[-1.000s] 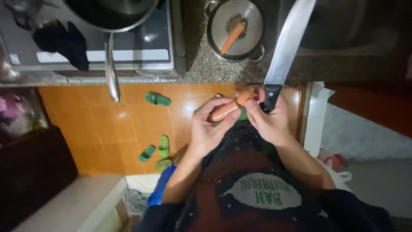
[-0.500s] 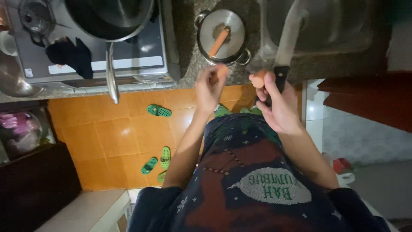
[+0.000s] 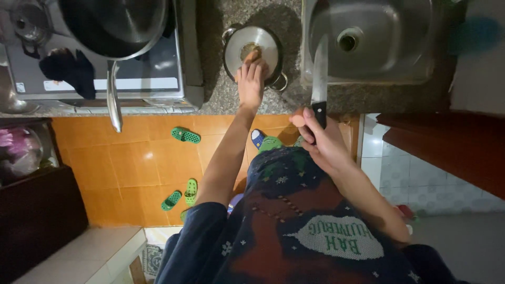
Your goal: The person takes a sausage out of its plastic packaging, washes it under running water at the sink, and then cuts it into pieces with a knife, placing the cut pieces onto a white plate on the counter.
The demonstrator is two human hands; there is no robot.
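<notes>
Overhead, left hand point(image 3: 251, 80) seemingly drops an orange carrot piece point(image 3: 250, 54) into the round steel pot point(image 3: 229, 52) near the table's front edge; right hand point(image 3: 322, 138) grips a black-handled kitchen knife point(image 3: 319, 84).

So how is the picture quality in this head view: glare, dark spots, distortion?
Head view: dim overall; glare on the steel sink and knife blade; left hand sharp over the small pot; wide-angle stretch at edges; bottom left corner murky.
</notes>
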